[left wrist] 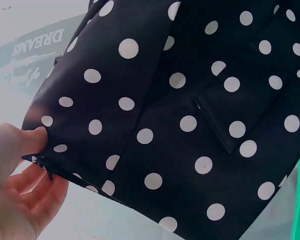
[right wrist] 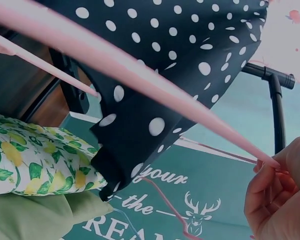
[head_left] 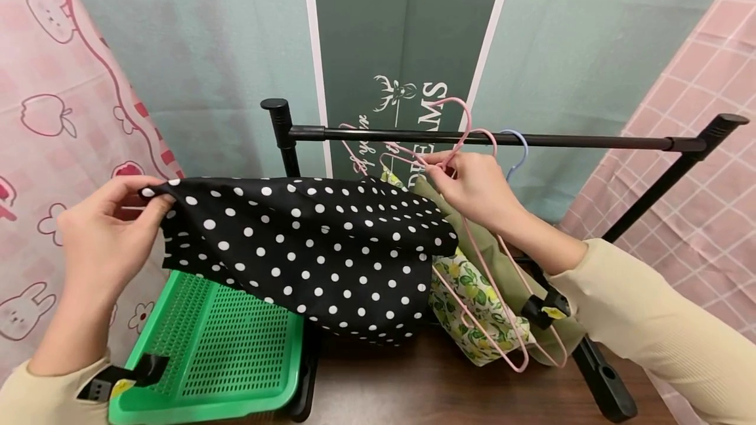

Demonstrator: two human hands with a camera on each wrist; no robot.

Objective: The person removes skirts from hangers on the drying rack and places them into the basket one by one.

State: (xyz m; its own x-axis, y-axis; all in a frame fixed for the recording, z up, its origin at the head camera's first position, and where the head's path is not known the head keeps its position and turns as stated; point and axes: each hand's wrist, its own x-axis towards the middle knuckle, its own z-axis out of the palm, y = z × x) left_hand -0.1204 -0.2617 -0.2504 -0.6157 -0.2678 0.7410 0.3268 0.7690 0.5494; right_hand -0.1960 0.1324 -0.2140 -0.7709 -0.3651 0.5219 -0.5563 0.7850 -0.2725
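My left hand pinches the left corner of a black polka-dot garment between thumb and fingers. The garment stretches sideways, and its right end overlaps part of a pink hanger. A sewn-on pocket shows in the left wrist view. My right hand grips that hanger just below its hook, close to the rack's rail. In the right wrist view, one hanger bar crosses in front of the garment. Whether the garment passes through the hanger, I cannot tell.
A black clothes rack stands ahead. A lemon-print cloth and an olive cloth hang there, with a blue hanger hook beyond. Below the garment sits a green basket. Curtains surround the brown table.
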